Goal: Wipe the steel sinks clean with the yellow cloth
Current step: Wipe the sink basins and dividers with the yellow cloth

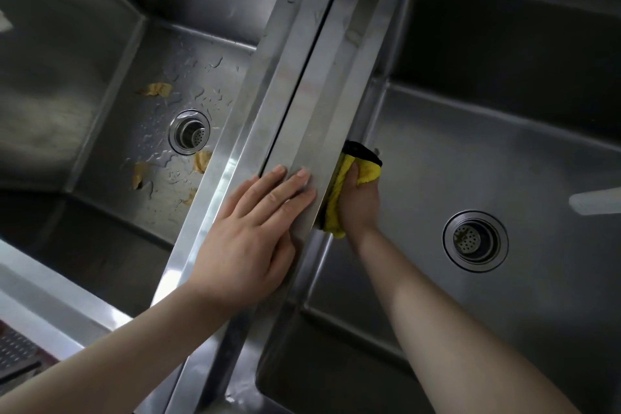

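Head view: my right hand (pixel 361 202) grips the yellow cloth (pixel 339 198) against the right sink (pixel 504 151) wall. At nine o'clock, my left hand (pixel 248 239) lies flat, fingers straight, on the divider (pixel 302 104). Left sink (pixel 100 77) holds water drops and yellow scraps (pixel 158 89).

Steel double-sink unit: left sink (pixel 111 84), right sink (pixel 504 151), divided by a flat ridge (pixel 302 94) running from 12 o'clock to 6 o'clock.

Left sink floor: wet, water droplets; drain strainer (pixel 189 132); yellowish scraps (pixel 158 89) at 11, 5 and 7 o'clock of it.

Right sink floor: drain strainer (pixel 474 241).
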`<state>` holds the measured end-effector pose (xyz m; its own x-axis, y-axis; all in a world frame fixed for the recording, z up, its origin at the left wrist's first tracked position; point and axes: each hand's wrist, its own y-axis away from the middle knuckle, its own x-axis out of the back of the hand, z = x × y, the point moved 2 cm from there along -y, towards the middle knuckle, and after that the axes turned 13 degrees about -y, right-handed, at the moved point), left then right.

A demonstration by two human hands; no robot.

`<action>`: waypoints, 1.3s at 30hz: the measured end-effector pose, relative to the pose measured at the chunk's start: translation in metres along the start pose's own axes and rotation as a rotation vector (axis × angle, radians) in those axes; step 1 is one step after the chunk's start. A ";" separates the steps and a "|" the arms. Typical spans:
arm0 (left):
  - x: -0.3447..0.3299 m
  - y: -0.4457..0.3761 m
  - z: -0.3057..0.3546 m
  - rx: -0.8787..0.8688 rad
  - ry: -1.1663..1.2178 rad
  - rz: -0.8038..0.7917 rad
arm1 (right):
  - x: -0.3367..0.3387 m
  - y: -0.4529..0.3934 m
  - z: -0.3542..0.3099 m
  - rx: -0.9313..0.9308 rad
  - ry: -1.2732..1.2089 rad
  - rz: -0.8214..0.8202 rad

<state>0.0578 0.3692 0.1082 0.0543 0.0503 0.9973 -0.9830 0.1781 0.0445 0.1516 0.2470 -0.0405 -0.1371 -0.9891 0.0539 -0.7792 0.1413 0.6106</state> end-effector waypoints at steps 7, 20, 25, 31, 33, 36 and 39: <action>-0.002 0.000 0.003 0.012 -0.017 0.026 | -0.003 -0.028 0.018 -0.109 0.075 0.028; 0.012 -0.032 0.010 0.051 -0.123 -0.016 | -0.004 -0.041 0.024 -0.152 0.195 0.073; 0.007 -0.069 0.005 -0.008 -0.181 -0.032 | 0.000 -0.037 0.026 -0.191 0.107 0.076; -0.003 -0.083 -0.002 -0.018 -0.258 -0.019 | 0.001 -0.031 0.016 -0.237 -0.079 0.051; -0.004 -0.083 -0.002 -0.014 -0.246 0.009 | 0.001 -0.028 0.009 -0.243 -0.127 0.043; -0.003 -0.083 -0.001 -0.012 -0.225 0.047 | 0.002 -0.022 -0.009 -0.253 -0.188 0.008; -0.002 -0.083 -0.002 -0.007 -0.191 0.059 | 0.005 -0.013 -0.031 -0.211 -0.228 -0.008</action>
<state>0.1400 0.3558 0.1025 -0.0381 -0.1259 0.9913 -0.9822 0.1874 -0.0139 0.1800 0.2393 -0.0237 -0.2836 -0.9520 -0.1153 -0.6398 0.0983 0.7622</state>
